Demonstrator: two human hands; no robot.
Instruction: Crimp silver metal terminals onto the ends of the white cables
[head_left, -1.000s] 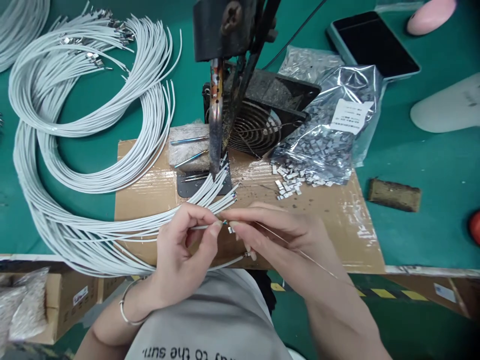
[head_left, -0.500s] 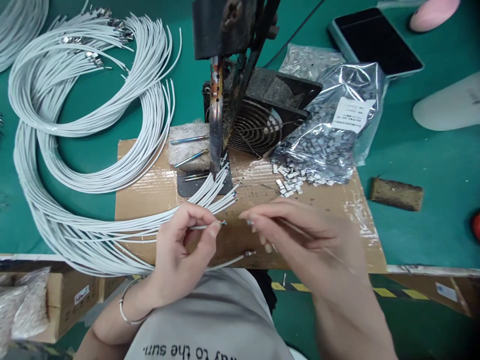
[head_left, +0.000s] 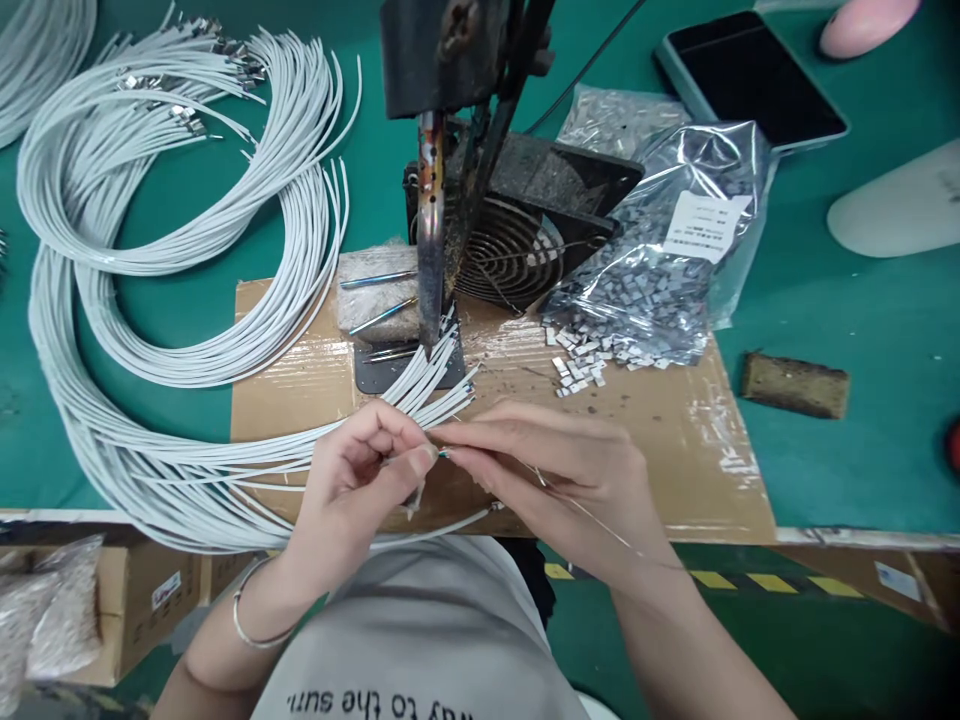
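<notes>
Our left hand (head_left: 360, 485) pinches one white cable (head_left: 441, 453) just behind its bared tip, holding the end steady above the cardboard (head_left: 675, 440). Our right hand (head_left: 559, 470) meets that tip, fingertips closed on something too small to tell. A thin wire (head_left: 600, 527) trails across it. The iron (head_left: 430, 230) hangs just beyond both hands.

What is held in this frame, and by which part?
The left hand pinches one white cable just behind its stripped tip. The right hand touches that tip with its fingertips; whether it grips cannot be told.
</notes>
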